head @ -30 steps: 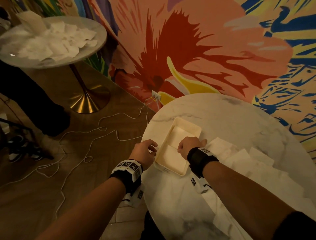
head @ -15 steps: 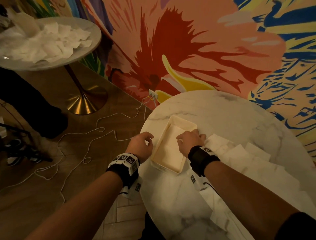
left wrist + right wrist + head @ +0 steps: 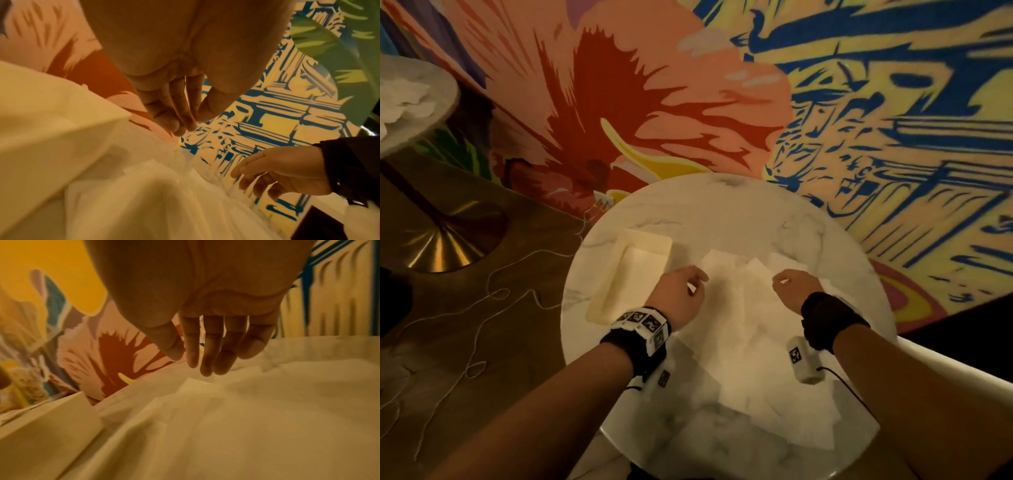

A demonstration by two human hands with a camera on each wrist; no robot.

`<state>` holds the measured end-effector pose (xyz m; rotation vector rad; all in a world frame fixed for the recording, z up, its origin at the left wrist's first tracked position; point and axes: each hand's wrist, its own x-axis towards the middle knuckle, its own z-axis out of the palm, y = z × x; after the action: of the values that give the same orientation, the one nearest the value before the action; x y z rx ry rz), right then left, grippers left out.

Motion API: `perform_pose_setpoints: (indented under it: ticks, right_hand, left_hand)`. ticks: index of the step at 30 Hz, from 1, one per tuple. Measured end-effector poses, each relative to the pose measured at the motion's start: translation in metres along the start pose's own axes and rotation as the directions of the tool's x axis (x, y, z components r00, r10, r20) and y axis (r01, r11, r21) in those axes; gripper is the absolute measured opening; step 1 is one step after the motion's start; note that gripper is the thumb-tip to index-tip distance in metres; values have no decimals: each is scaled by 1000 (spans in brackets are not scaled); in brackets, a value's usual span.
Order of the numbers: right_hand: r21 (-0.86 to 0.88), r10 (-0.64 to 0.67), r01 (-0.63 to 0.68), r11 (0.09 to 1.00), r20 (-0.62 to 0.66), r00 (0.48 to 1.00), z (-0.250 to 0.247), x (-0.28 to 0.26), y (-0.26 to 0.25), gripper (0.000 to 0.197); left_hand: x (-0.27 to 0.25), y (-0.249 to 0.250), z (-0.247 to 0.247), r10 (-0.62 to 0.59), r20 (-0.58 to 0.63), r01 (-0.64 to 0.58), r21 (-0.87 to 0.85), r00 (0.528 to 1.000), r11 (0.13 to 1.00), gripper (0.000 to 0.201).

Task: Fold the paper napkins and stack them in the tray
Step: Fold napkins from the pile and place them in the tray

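A cream rectangular tray (image 3: 647, 238) sits at the left of the round marble table (image 3: 722, 205), with folded white napkins (image 3: 643, 274) lying flat inside it. To its right a loose pile of unfolded napkins (image 3: 739, 308) covers the table's middle. My left hand (image 3: 697, 279) hovers at the pile's left edge, just right of the tray, fingers relaxed and holding nothing (image 3: 185, 123). My right hand (image 3: 782, 279) hangs over the pile's far right part, its fingers (image 3: 203, 363) straight and pointing down, also empty. The tray's corner (image 3: 61, 113) shows beside the left hand.
A painted mural wall (image 3: 722, 102) stands right behind the table. At the far left is a second round table (image 3: 421, 113) bearing napkins, on a brass base (image 3: 445, 240). A white cable (image 3: 493, 298) trails over the wooden floor. A dark seat (image 3: 962, 329) lies at the right.
Both hands have left the tray and moved right over the loose napkin pile. The head view has swung right, so the tray now lies to the left of both hands.
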<state>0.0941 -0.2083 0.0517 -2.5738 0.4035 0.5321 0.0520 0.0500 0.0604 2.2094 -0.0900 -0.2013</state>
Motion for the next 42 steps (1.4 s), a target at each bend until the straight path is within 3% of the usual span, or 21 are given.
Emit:
perform_pose_setpoints:
  ticks: [6,13,18,27,30,35,39,42]
  right_hand:
    - [-38,85,-84,996,49,995,-1,-25,85,32]
    - [65,12,-24,998,182,983,26,-52,111,33]
    - [168,-16,-13,986,171,985,32,-58,117,34]
    - [110,-57,38,993,171,984,21,-57,116,36]
    - [195,-117,103,975,64,991,13,-54,99,32]
    - [488,-245,248,837,-70,967,1,-52,52,31]
    - [407,-332,381,830,-187,924,0,-50,21,6]
    - [361,-377,427,829,-204,903,1,-49,6,5]
  left_hand:
    - [1,9,78,-78,204,54,119,976,991,17]
    - [2,18,132,-192,351,121,213,916,970,45]
    - [6,27,144,-204,247,175,136,947,975,36]
    - [12,38,107,-126,10,125,60,992,990,14]
    - [9,46,88,-95,-61,97,30,994,995,11]
    - [5,52,61,-38,-131,33,-39,991,999,9]
    - [0,51,45,-46,-164,39,-47,985,998,8]
    - [-2,43,34,-38,-191,37,-5,981,999,8]
